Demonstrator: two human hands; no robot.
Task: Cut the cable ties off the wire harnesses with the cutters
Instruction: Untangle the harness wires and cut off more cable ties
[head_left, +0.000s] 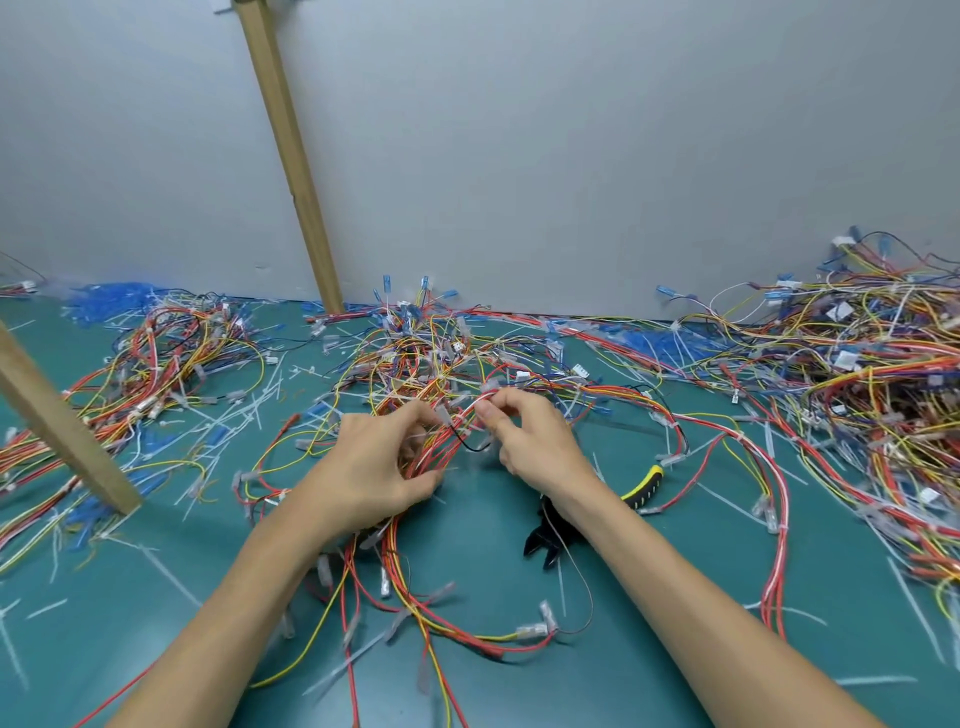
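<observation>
A wire harness (415, 587) of red, yellow and white wires with clear sleeved terminals lies in front of me on the green mat (675, 649). My left hand (379, 467) grips a bunch of its red wires. My right hand (524, 436) pinches wires of the same bundle between thumb and fingers, just right of the left hand. The cutters (550, 540), with black jaws and a yellow-and-black handle (644, 486), lie on the mat under my right wrist; neither hand holds them.
More tangled harnesses are heaped at the left (156, 364), behind my hands (431, 353) and at the right (857, 374). Cut white cable ties (254, 410) litter the mat. Two wooden posts (291, 156) (62, 431) stand at the left. A grey wall (571, 156) closes the back.
</observation>
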